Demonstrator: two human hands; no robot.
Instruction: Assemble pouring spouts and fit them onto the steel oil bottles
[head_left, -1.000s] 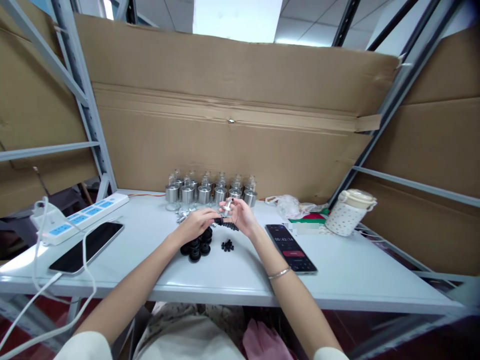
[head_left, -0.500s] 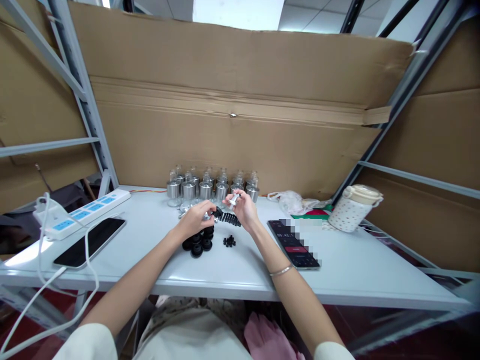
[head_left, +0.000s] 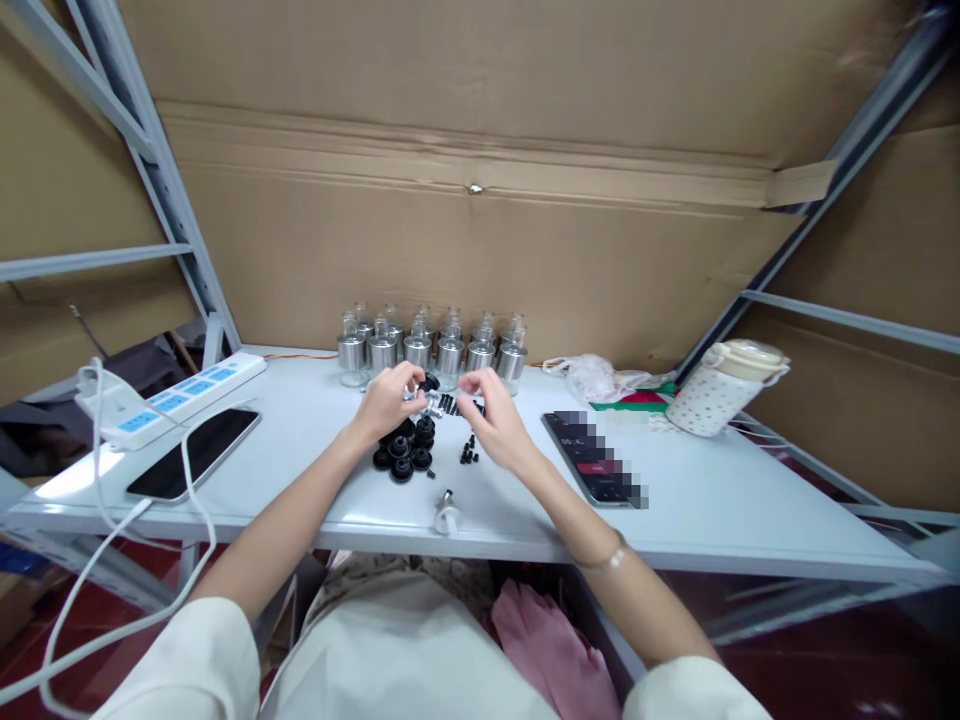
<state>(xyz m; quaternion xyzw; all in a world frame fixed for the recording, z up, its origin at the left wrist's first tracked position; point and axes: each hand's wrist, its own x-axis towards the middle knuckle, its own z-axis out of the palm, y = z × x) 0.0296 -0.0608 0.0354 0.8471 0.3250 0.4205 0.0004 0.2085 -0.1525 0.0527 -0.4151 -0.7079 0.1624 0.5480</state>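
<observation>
Silver and white piece (head_left: 448, 517) now down on the table (head_left: 517, 520), close to the front edge, lying between the two arms. Just a moment ago, up in the right hand (head_left: 496, 418); now out of it, and well apart from both hands. Right hand now just above the table, thumb and fingers bent, with no big thing seen in the grip; cannot tell about a tiny one. Left hand (head_left: 388, 402) with thumb and fingers bent close together, right by some shiny bits (head_left: 433, 405) and a black part (head_left: 429, 382); cannot tell if pinching one of them.

Now for counting. Silver and white piece: one. Bottles (head_left: 382, 350) with metal bands: six in front and, by the look of the necks, six behind, so about twelve. Black caps (head_left: 401, 468): too bunched up to count. Small black bits (head_left: 469, 449): a few, too tiny to count, plus one alone (head_left: 431, 474) near the caps. Black sticks (head_left: 450, 404): partly hidden, no sure number. Phones: two, one on the left (head_left: 196, 455), one on the right (head_left: 577, 445). Power strip (head_left: 180, 400): one. Cup (head_left: 712, 395): one.
</observation>
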